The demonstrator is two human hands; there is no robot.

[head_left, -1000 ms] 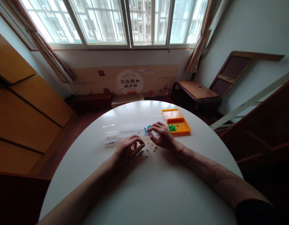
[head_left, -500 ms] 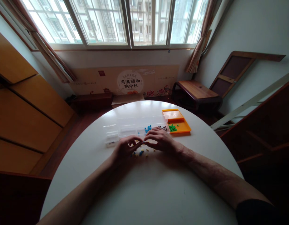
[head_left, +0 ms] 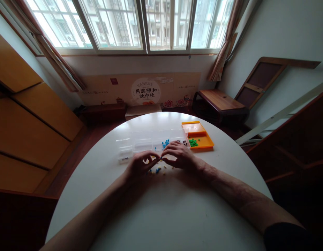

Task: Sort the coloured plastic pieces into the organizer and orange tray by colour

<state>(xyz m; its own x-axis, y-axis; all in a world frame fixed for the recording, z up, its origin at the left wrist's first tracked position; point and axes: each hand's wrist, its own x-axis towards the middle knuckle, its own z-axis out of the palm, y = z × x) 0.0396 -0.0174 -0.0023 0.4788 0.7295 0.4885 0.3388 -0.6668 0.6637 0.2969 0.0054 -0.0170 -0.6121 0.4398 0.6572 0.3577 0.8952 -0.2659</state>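
Observation:
My left hand (head_left: 140, 162) and my right hand (head_left: 178, 155) meet fingertip to fingertip above the white table. A tiny blue block (head_left: 161, 158) is pinched between their thumbs and forefingers; its exact shape is too small to make out. Just below lie loose blue blocks (head_left: 158, 170) and several pale yellow blocks (head_left: 164, 167) on the tabletop. Behind my hands is a clear plastic compartment box (head_left: 143, 148). Light blue blocks (head_left: 165, 143) sit in one of its compartments, and dark pieces (head_left: 185, 143) in another, partly hidden by my right hand.
An orange tray (head_left: 202, 149) stands right of the clear box, with green blocks (head_left: 193, 143) inside. The round white table (head_left: 161, 216) extends toward me under both forearms. Past its far edge are a wooden stool-like table (head_left: 220, 99) and a window.
Both hands stay in nearly the same place, still meeting at the tiny blue block. The view has shifted very slightly; the other pieces look unmoved.

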